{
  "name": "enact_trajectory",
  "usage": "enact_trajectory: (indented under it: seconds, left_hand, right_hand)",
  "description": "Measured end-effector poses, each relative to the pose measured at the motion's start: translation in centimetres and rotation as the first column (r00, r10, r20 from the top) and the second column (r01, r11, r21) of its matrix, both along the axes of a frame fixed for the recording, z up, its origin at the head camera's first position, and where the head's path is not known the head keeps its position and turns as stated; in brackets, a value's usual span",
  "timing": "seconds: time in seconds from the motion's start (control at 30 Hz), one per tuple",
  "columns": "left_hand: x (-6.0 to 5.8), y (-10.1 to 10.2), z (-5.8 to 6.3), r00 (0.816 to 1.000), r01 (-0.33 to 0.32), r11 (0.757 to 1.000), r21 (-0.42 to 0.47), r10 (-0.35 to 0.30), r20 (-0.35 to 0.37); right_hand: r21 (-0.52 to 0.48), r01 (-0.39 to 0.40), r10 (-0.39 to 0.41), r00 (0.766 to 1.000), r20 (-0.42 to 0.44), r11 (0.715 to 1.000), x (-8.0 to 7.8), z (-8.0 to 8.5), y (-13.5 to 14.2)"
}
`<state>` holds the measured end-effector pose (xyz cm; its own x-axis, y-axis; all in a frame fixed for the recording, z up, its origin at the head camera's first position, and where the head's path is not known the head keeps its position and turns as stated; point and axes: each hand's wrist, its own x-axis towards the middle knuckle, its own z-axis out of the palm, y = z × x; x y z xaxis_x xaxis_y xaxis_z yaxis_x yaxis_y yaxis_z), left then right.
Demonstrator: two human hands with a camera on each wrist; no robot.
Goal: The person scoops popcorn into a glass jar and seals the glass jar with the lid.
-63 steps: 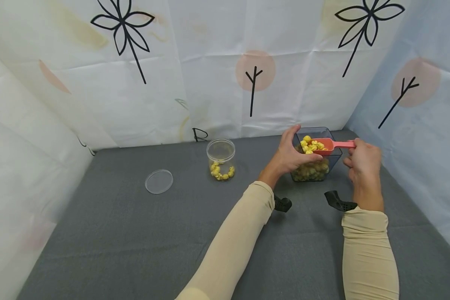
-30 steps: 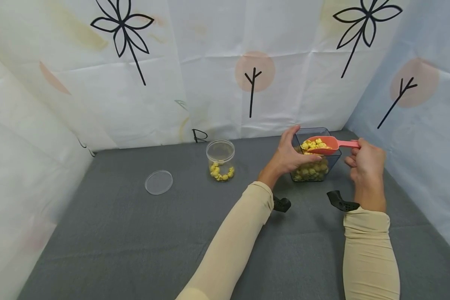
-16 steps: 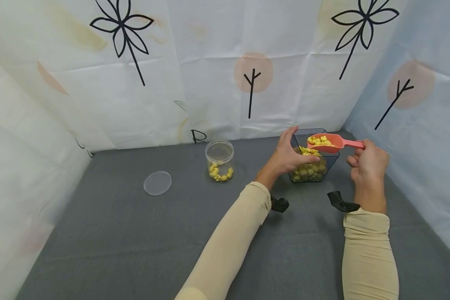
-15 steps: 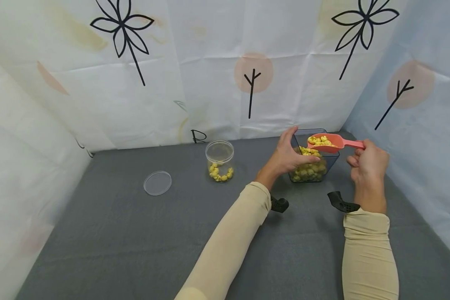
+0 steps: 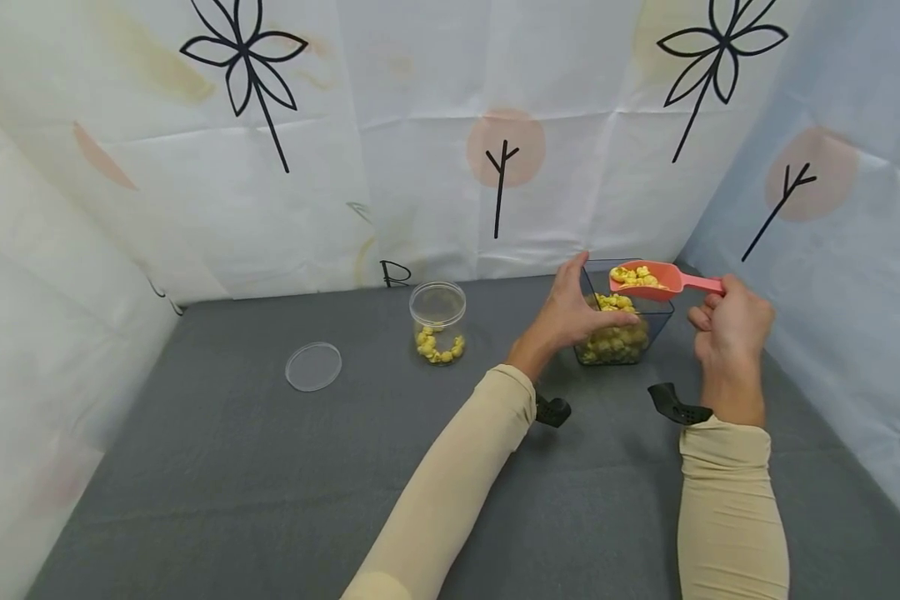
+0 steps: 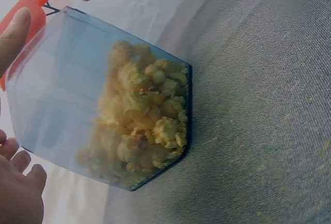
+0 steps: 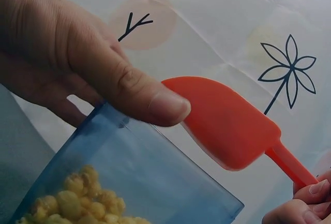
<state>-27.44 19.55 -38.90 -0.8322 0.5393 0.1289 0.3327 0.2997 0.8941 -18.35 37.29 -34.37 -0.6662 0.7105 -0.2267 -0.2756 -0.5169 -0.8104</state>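
Note:
My right hand [image 5: 735, 323] grips the handle of a red scoop [image 5: 666, 277], which carries yellow popcorn [image 5: 634, 277]. The scoop's bowl is above the open top of a clear bluish plastic bin [image 5: 652, 321]. Popcorn fills the lower part of this bin, as the left wrist view shows [image 6: 147, 115]. At the bin's left side, my left hand [image 5: 566, 312] holds its rim, with the thumb across the near edge and the fingers along the side. In the right wrist view the left thumb [image 7: 168, 107] lies close to the scoop's underside [image 7: 227, 123].
A clear round jar [image 5: 438, 317] with some popcorn at its bottom stands left of the bin. Farther left a clear round lid [image 5: 313, 367] lies flat on the grey cloth [image 5: 270, 475]. Printed white sheets [image 5: 420, 192] rise behind and at both sides.
My right hand has lifted the scoop of popcorn from inside the bin to above its rim, then shifted slightly left. My left hand has stayed on the bin.

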Motion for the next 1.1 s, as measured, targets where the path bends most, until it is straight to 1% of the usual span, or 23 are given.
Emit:
enact_trajectory:
  seconds: [0.2,0.33,0.47,0.6,0.77,0.9,1.1]
  left_hand:
    - [-0.1,-1.0,0.7,0.999,-0.024,0.999,0.022,0.025,-0.022]
    - [-0.1,-1.9,1.2,0.999,-0.030,0.999,0.038,0.032,-0.032]
    - [-0.2,-2.9,1.8,0.998,-0.040,0.998,0.051,0.043,-0.054]
    - [-0.2,-4.1,2.4,0.994,-0.073,0.996,0.060,0.077,-0.074]
    - [-0.3,-5.4,3.0,0.991,-0.089,0.994,0.071,0.095,-0.094]
    - [-0.3,-6.4,3.4,0.987,-0.104,0.992,0.076,0.112,-0.116]
    - [-0.2,-8.2,4.1,0.981,-0.117,0.989,0.086,0.129,-0.145]
  right_hand:
    - [0.008,-0.016,0.016,1.000,-0.011,1.000,-0.3,0.4,-0.6]
    - [0.014,-0.014,0.014,0.999,-0.035,1.000,-0.3,0.9,-1.0]
    - [0.048,-0.011,0.014,0.999,-0.051,0.999,-0.4,1.4,-1.5]
    - [0.090,-0.019,0.024,0.998,-0.056,0.996,-0.8,1.8,-2.3]
    - [0.112,-0.019,0.028,0.997,-0.078,0.994,-1.3,2.1,-3.3]
    - [0.120,-0.030,0.043,0.993,-0.108,0.992,-1.7,2.3,-4.0]
    - [0.145,-0.071,0.091,0.986,-0.139,0.987,-2.4,2.5,-5.5]
